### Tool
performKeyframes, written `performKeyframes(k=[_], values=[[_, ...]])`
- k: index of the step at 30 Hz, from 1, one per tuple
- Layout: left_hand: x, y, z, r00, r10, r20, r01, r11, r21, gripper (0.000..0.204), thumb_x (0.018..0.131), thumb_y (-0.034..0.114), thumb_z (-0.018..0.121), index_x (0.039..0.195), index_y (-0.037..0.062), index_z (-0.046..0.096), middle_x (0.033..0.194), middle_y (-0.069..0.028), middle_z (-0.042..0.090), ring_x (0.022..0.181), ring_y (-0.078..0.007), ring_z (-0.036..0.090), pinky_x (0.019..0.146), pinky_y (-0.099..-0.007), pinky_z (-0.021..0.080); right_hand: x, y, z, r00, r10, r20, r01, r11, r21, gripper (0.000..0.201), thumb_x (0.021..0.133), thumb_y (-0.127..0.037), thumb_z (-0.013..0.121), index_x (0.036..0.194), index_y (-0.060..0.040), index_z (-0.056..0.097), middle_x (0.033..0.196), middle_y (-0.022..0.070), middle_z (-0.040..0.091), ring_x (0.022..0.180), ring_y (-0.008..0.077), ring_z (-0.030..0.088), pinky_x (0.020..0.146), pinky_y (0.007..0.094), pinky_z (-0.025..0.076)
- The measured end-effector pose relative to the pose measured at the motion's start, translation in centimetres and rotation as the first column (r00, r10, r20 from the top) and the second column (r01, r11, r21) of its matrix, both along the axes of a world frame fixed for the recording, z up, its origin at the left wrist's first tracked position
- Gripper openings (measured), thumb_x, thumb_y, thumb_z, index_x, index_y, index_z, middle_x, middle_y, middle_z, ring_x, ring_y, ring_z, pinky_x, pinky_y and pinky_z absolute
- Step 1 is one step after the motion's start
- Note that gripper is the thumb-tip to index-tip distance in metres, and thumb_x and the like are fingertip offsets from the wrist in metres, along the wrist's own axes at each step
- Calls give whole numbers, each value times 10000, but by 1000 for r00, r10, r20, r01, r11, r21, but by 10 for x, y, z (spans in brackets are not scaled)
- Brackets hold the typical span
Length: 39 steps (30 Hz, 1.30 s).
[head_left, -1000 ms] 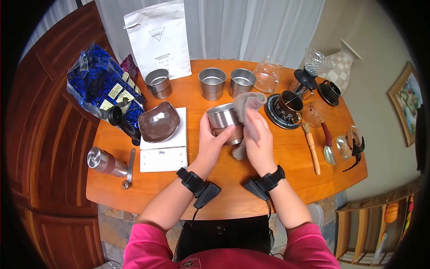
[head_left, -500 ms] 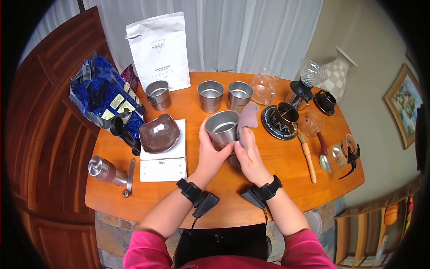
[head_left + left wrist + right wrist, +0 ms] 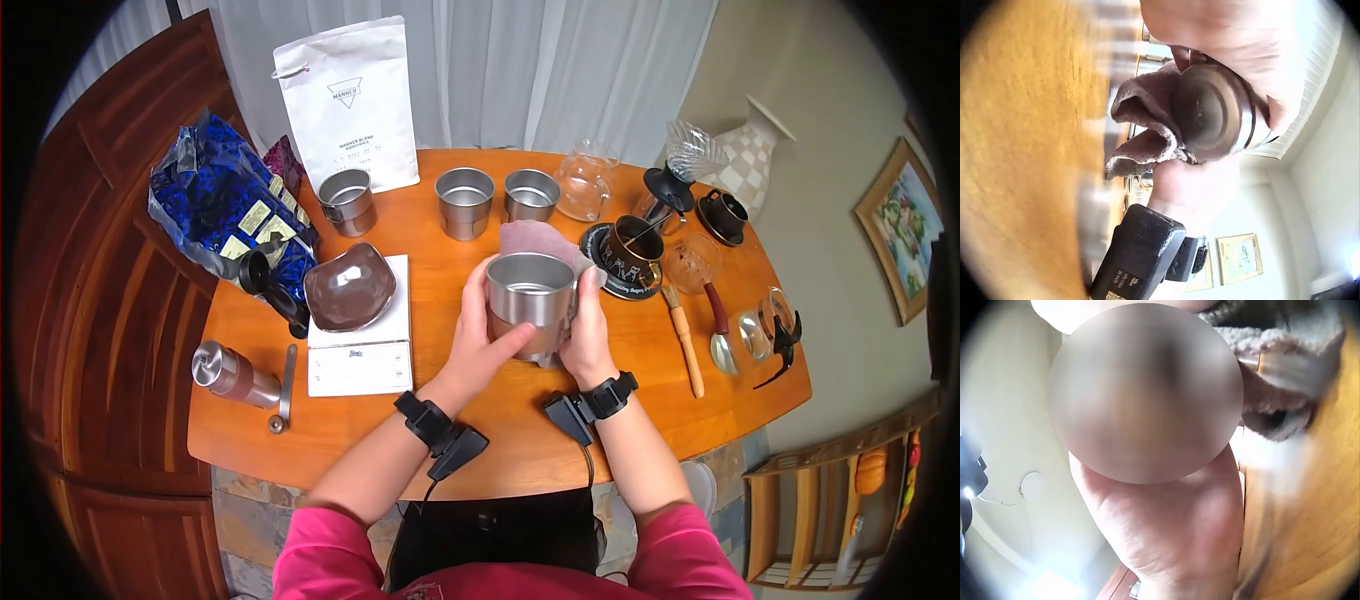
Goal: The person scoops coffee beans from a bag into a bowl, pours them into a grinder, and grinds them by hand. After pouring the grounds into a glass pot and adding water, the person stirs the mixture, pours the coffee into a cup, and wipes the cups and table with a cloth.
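Observation:
A stainless steel cup (image 3: 532, 312) is held above the table between both hands, its open rim tilted slightly toward me. My left hand (image 3: 482, 338) grips its left side, thumb across the front. At its right side my right hand (image 3: 588, 335) holds a greyish-pink cloth (image 3: 540, 238) against the wall. Part of the cloth stands up behind the rim. In the left wrist view the round base of the cup shows, with cloth folds (image 3: 1147, 112) hanging beside it. A blurred disc hides most of the work in the right wrist view, leaving the palm (image 3: 1172, 525) visible.
Behind stand steel cups (image 3: 464, 205), a glass server (image 3: 584, 185) and a white bag (image 3: 350, 110). Left are a brown dish (image 3: 350, 290) on a white scale (image 3: 360, 370) and a hand grinder (image 3: 235, 375). Right are a black mug (image 3: 635, 255), a brush (image 3: 686, 345) and a glass siphon (image 3: 740, 335).
The cup has come slightly right and now faces me more upright. My right hand and cloth have shifted from the rim's right edge to around the cup's right and back.

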State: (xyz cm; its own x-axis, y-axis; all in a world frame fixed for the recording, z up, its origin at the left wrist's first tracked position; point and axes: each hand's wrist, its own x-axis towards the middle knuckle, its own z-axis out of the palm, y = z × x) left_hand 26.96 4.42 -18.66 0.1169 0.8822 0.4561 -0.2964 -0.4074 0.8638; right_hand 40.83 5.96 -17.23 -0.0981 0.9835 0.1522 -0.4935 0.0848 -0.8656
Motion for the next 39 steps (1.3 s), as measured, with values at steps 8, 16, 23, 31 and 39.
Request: performKeyframes(k=[8,16,23,31,39], values=[[-5,10,-8,890,348,-293,-336,937,92,508,963,217,322,1395,27,134,1384,-131,252,1208,-184,325,1021,-308,254,-4,1,-5,992,40,116,-50,995,91,600,979,-413,258,1365,46,247,1403,112,301,1284,181,291,1069,293,209],[-4,14,-14,950,303,-82,-313,926,-212,828,719,232,751,1300,37,195,1168,-176,446,1037,-225,501,858,-331,439,-8,-6,-11,783,-221,582,-50,910,412,590,976,-389,271,1341,75,281,1410,205,274,1324,291,241,1082,346,168],[-3,8,-10,947,272,-171,-266,962,57,929,631,201,804,1317,27,201,1229,-173,408,1134,-245,451,945,-361,387,-2,5,-18,949,-85,304,41,988,147,567,974,-404,283,1295,54,373,1328,164,402,1243,243,365,1040,330,262],[-2,2,-5,999,30,-32,-27,997,72,940,651,162,786,1358,34,180,1297,-141,357,1208,-238,390,1019,-367,319,7,9,-4,996,56,-70,-64,991,-115,513,962,-423,343,1234,-3,454,1199,105,520,1088,183,493,941,307,387],[-3,7,0,951,143,274,-115,987,-115,851,711,88,729,1358,45,177,1306,-124,350,1204,-221,392,1008,-362,341,-7,4,-7,951,211,-224,-276,908,-316,498,949,-436,370,1263,-56,436,1237,91,506,1124,193,487,971,340,385]])
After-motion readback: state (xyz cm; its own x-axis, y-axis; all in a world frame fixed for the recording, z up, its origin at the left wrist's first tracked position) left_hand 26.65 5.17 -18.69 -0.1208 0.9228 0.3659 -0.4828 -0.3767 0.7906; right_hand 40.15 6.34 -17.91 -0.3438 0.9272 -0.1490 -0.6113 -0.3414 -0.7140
